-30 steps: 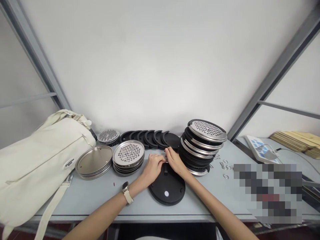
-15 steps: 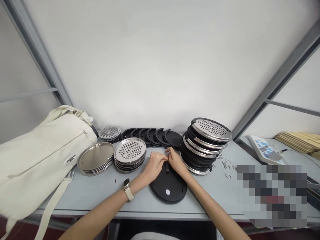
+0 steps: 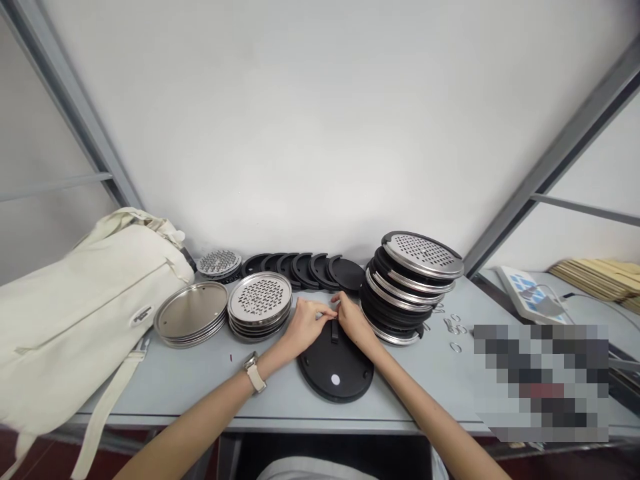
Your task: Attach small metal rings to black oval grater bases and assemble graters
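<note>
One grey desk [image 3: 200, 393] carries the work, and one cream bag [image 3: 100, 300] lies along its left side, seemingly parked out of the arms' way. On the right stands one tall, leaning mixed stack [image 3: 405, 293] of black and metal rounds, with a perforated plate on top; its layers are too tightly packed to count. The plain metal plates [image 3: 193, 310] make one pile, about five by their rims, and the perforated plates [image 3: 260, 297] another, again about five, apparently sorted by kind within easy reach. Six black discs [image 3: 303, 270] overlap in a row by the wall, likely fanned so that each lifts off singly. Beside them sits one low pile of small studded plates [image 3: 219, 263], its number unclear.

One black disc [image 3: 335, 363] lies flat before the person, between the forearms, showing one white spot [image 3: 335, 379] and one dark tab [image 3: 335, 333]. The left hand [image 3: 306, 327] and right hand [image 3: 354, 323] meet at its far edge, fingertips drawn close together, probably for fine control; whether they clamp a small piece, I cannot tell. Several loose metal rings [image 3: 455, 347] lie scattered right of the tall stack, some tangled, so no sure count.
</note>
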A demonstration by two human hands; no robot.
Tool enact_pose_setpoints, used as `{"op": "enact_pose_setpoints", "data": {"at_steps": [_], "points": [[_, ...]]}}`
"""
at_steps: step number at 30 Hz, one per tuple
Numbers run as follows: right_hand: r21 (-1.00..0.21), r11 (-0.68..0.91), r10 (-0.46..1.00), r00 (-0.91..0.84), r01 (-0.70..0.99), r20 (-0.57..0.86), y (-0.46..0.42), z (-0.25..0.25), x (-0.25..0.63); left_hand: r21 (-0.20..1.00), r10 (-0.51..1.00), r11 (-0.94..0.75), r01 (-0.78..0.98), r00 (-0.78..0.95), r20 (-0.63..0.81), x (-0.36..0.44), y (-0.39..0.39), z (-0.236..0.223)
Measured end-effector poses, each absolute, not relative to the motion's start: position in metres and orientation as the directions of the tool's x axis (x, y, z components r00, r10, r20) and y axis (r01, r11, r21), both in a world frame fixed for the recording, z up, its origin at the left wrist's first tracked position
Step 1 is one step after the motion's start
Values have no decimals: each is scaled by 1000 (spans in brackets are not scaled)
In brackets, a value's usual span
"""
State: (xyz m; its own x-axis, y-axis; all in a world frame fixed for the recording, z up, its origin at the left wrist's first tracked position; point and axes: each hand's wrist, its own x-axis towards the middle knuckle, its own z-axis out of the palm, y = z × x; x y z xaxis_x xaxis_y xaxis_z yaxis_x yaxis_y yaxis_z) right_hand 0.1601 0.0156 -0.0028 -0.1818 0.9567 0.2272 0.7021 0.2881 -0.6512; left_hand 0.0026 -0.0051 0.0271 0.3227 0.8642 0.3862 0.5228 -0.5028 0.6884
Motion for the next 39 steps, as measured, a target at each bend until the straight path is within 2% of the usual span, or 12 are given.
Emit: {"op": "enact_pose_setpoints", "data": {"at_steps": [17,26,39], "points": [[-665,244,969,-198,706,146,13,6,157,754,875,-477,451,322,361,0,-1,25],[-684,253,966,-211,684,147,14,2,158,767,886,-452,456,327,328,2,-1,28],[-703,241,969,-208,669,134,14,4,159,767,874,-474,433,337,350,2,-1,28]]}}
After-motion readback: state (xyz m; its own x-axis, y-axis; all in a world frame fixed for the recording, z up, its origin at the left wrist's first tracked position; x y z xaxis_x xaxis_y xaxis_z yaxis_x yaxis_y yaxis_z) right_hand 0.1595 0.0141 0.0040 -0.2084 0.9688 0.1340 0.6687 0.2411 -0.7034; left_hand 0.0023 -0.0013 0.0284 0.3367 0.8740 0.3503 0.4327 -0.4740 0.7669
